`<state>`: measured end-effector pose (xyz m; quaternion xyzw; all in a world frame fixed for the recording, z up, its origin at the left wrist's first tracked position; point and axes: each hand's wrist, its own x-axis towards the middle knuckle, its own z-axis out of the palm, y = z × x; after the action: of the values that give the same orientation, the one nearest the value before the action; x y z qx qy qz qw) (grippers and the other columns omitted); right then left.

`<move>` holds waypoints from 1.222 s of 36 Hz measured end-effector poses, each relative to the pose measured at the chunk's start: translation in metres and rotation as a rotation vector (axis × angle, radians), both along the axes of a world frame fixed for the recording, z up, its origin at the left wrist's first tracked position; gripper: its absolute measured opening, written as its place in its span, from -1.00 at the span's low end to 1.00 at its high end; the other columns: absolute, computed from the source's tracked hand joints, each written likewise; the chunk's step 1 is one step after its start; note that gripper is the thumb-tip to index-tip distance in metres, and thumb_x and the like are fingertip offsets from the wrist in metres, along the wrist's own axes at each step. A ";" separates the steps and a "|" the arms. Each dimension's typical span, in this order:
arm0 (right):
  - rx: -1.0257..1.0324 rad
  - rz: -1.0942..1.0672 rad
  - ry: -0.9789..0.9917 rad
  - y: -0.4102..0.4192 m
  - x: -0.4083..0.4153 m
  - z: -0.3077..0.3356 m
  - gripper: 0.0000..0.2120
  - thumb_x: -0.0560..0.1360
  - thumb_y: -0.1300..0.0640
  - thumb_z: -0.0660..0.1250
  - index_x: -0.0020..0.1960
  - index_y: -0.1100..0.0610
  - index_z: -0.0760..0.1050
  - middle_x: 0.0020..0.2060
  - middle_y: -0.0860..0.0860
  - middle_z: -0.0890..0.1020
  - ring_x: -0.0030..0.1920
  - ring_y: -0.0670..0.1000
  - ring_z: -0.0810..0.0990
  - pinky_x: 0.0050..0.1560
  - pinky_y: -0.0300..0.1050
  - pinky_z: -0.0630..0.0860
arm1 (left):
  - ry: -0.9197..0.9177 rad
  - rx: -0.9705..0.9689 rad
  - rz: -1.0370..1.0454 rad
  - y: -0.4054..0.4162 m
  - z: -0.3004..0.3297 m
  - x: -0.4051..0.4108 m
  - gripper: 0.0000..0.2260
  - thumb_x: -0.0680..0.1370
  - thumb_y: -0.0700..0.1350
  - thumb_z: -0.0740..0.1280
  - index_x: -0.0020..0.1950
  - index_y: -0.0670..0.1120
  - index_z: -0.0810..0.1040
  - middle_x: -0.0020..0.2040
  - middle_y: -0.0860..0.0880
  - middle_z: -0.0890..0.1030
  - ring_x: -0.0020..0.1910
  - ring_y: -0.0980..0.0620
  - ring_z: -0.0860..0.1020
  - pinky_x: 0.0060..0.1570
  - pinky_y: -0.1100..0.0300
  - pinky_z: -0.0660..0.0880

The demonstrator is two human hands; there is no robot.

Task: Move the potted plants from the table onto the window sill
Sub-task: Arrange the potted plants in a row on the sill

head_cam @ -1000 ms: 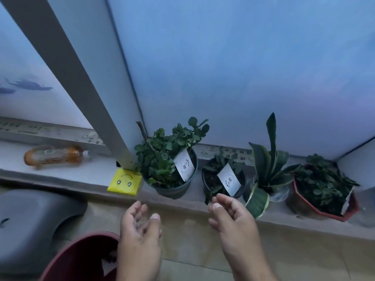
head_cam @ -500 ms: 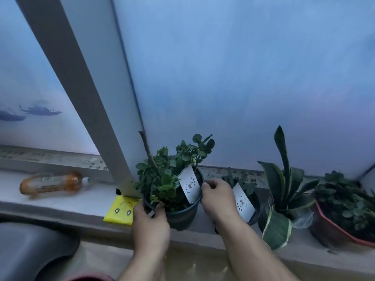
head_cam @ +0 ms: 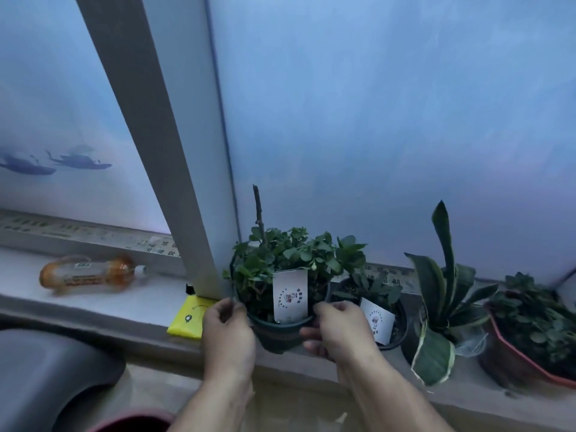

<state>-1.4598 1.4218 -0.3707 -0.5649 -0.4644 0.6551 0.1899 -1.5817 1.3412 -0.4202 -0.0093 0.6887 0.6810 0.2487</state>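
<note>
Head view, bottle (head_cam: 88, 274) left, snake plant (head_cam: 442, 294) right

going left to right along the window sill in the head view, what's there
bottle → yellow packet → left hand → leafy pot → right hand → small tagged pot → snake plant → red pot

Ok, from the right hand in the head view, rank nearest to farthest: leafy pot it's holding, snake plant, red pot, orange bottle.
1. Leafy pot: gripped by the right hand.
2. Snake plant: to its right on the sill.
3. Red pot: far right.
4. Orange bottle: far left, lying down.
</note>
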 end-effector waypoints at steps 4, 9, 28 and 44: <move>0.043 -0.017 -0.019 0.001 -0.005 -0.002 -0.86 0.63 0.21 0.18 0.09 0.22 0.49 -0.29 0.18 0.69 -0.39 0.06 0.63 -0.39 -0.12 0.63 | 0.059 -0.006 -0.054 0.001 -0.001 0.007 -0.81 0.58 -0.17 0.32 0.17 0.02 0.56 0.08 0.02 0.67 0.10 -0.01 0.63 0.23 -0.14 0.54; -0.024 -0.052 0.059 -0.007 -0.008 -0.009 -0.84 0.62 0.24 0.19 0.12 0.26 0.49 -0.26 0.19 0.71 -0.35 0.06 0.71 -0.34 -0.09 0.67 | 0.094 0.046 -0.134 -0.003 0.005 -0.001 -0.77 0.64 -0.17 0.26 0.19 0.10 0.59 0.07 0.14 0.68 0.09 0.13 0.62 0.18 0.07 0.54; 0.044 0.027 0.024 -0.026 0.017 0.011 -0.86 0.61 0.23 0.26 0.14 0.26 0.49 -0.18 0.22 0.68 -0.32 0.03 0.66 -0.28 -0.11 0.69 | 0.001 -0.048 -0.203 -0.009 0.012 0.003 -0.66 0.62 -0.12 0.28 0.40 0.03 0.45 0.24 0.04 0.60 0.20 -0.01 0.57 0.27 -0.14 0.50; -0.142 -0.209 -0.042 -0.030 0.086 -0.046 -0.83 0.62 0.17 0.26 -0.05 0.28 0.50 -0.31 0.19 0.54 -0.44 0.09 0.55 -0.47 -0.13 0.53 | -0.048 -0.203 -0.096 -0.021 -0.002 0.036 -0.83 0.63 -0.13 0.21 0.16 -0.16 0.50 -0.05 -0.15 0.59 -0.11 -0.11 0.57 -0.03 -0.04 0.56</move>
<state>-1.3737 1.3918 -0.4167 -0.6360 -0.3591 0.6510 0.2067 -1.5457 1.3201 -0.4224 -0.0179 0.7478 0.5945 0.2950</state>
